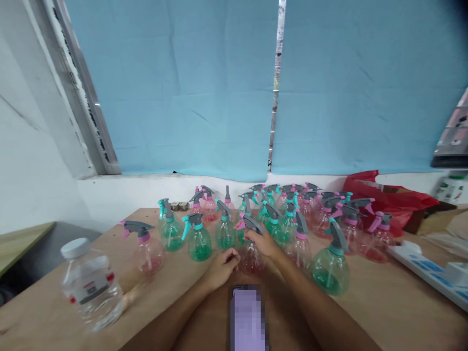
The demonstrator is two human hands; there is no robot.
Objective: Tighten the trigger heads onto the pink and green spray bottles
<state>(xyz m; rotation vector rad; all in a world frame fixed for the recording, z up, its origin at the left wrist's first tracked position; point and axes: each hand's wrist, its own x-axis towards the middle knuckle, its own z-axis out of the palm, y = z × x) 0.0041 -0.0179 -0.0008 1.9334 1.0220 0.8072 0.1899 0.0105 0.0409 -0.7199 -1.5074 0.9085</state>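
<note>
My right hand point(262, 242) is closed around the neck of a pink spray bottle point(252, 261), just under its grey head with the pink trigger. The bottle stands upright on the wooden table, with a little pink liquid low in its clear body. To its left, my left hand point(220, 269) has its fingers curled in, close to the bottle's side; nothing shows in them, and I cannot tell whether they touch it. Behind both hands are green spray bottles, among them one with a turquoise trigger point(225, 234). A purple phone-like object point(247, 319), partly pixelated, lies in front.
Several more pink and green spray bottles crowd the back of the table point(171, 297). A water bottle point(91, 287) stands at the left, a lone pink sprayer point(149, 256) beyond it. At the right are a green sprayer point(331, 273), a power strip point(427, 270) and a red bag point(391, 200).
</note>
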